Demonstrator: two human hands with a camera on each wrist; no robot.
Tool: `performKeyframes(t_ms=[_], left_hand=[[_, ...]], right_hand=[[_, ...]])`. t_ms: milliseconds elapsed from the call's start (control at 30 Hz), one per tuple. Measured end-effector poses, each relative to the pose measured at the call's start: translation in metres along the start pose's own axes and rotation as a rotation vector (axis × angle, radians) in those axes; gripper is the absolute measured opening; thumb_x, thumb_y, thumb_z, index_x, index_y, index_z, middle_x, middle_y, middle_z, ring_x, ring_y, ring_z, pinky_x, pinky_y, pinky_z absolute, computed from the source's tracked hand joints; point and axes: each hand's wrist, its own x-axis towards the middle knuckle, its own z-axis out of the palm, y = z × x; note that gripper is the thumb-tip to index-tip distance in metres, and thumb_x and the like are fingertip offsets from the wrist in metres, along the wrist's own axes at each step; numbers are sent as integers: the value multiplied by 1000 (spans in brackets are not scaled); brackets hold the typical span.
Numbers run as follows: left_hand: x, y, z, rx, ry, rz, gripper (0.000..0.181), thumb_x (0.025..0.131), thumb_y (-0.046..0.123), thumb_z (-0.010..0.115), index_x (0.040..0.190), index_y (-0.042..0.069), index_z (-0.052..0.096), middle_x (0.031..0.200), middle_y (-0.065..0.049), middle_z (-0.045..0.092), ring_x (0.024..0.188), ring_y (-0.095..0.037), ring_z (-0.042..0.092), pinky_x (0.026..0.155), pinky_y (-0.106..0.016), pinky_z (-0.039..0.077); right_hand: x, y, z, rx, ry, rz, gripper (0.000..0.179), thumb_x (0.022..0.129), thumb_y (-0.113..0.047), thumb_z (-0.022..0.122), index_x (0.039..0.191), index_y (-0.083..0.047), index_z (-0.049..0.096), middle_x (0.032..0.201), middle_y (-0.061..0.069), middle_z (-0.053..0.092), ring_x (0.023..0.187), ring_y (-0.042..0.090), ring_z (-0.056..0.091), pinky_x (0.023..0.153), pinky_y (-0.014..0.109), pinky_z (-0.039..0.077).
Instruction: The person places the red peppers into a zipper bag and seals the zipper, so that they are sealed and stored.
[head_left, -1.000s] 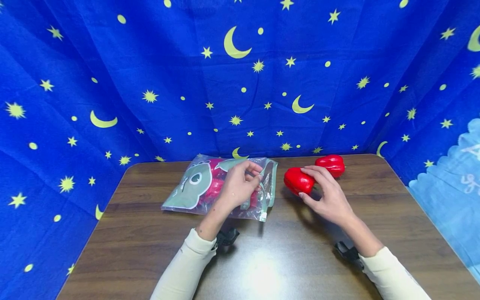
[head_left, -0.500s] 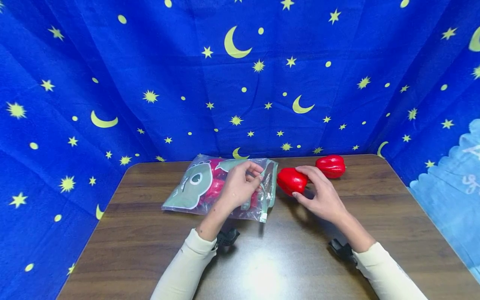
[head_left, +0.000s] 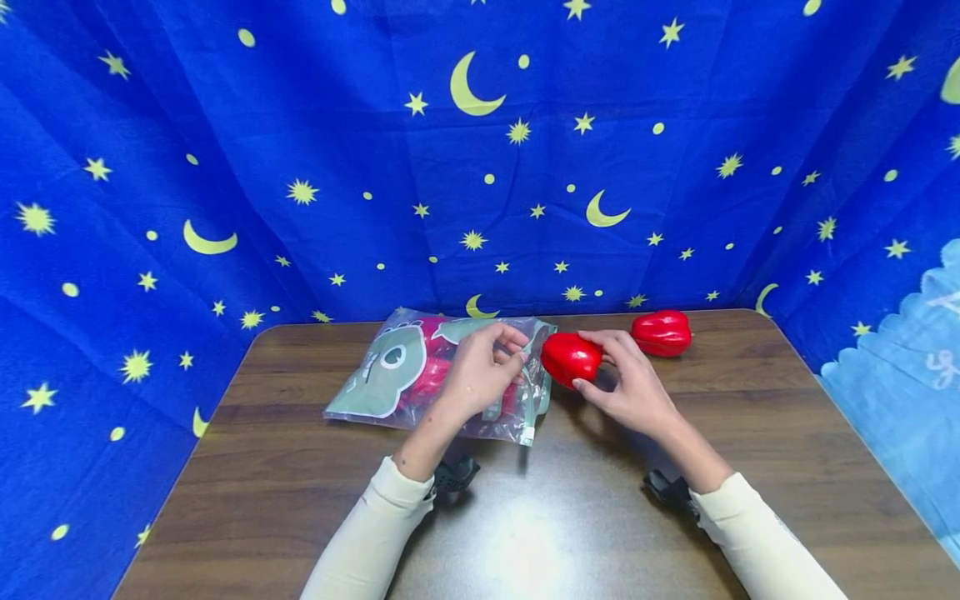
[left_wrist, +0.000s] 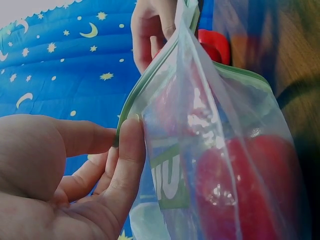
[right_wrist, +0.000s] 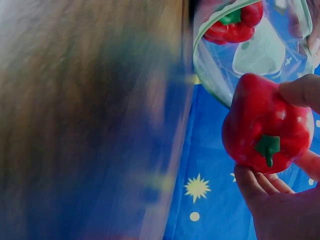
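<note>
My right hand (head_left: 626, 383) holds a red bell pepper (head_left: 572, 359) between thumb and fingers, right at the mouth of a clear zip bag (head_left: 378, 383). Its green stem shows in the right wrist view, facing back toward the palm. With thumb and fingertips my left hand (left_wrist: 100, 160) pinches the green-edged rim of the bag, whose mouth gapes toward the right hand. Inside the bag lies another red pepper (right_wrist: 232, 27), seen through the opening. Red shapes also show through the printed plastic in the head view.
A further red bell pepper (head_left: 662, 333) lies on the wooden table (head_left: 750, 433) at the back right, behind the right hand. A blue cloth (head_left: 375, 150) with yellow moons and stars hangs behind the table. The bag's white slider (head_left: 528, 434) sits at its near corner.
My right hand has carried the bell pepper leftward, up to the bag's mouth. The left hand and the bag have stayed in place, as has the pepper at the back right.
</note>
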Motion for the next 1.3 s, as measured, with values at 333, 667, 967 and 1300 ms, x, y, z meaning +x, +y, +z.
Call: performKeyframes(t_ms=[333,667,967,1300], left_hand=[[0,-1,1,17,-3,17,15,97,-1,71,112,3,71,98,-9,71,70,-16,73,62,-30,62],[0,0,2,-18,-10,17,14,98,-2,70,111,2,71,96,-11,70,67,-18,73,61,-31,63],[-1,0,3,-19,-17,15,13,99,0,70,112,1,70,95,-11,69,66,-18,72,61,-30,63],[0,0,4,-24,-12,19,12,98,-1,71,110,0,70,93,-11,69,66,-16,71,61,-29,63]], right_hand=[[9,-9,8,69,-28,50,75,82,-7,91,145,0,52,137,17,57,123,33,61,101,55,58],[17,-14,25,136,-12,40,73,79,-5,92,142,2,55,132,16,58,118,34,66,101,51,59],[23,-20,39,221,38,77,68,78,-1,92,135,5,54,127,22,65,112,40,71,100,52,59],[29,-23,50,225,56,74,64,79,0,91,133,5,57,126,21,64,114,38,70,100,47,59]])
